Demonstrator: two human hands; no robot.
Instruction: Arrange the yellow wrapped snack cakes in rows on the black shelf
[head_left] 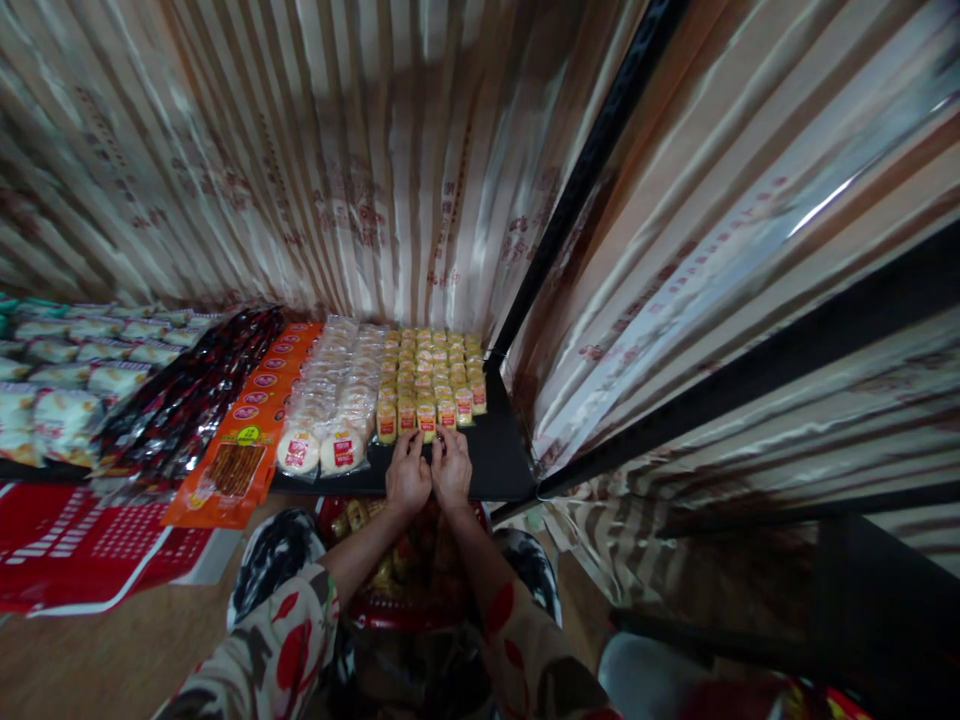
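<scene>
Small yellow snack packs (426, 385) with red-and-white labels stand in tight rows near the right end of a black shelf (487, 455). My left hand (409, 478) and my right hand (451, 470) are side by side at the front of these rows. The fingers of both are bent and closed, with their tips against the lower part of the front packs. A front-row pack (426, 418) shows between my fingertips; its lower edge is partly covered. To the left lie two rows of clear-wrapped round white biscuits (343, 450).
Orange snack packets (247, 430), dark shiny packets (191, 400) and white packets (71, 420) line the shelf leftward. A red basket (409, 612) of wrapped goods sits between my knees. Black metal posts (574, 190) and a printed plastic curtain (375, 150) enclose the shelf. A red bag (90, 560) hangs at the left.
</scene>
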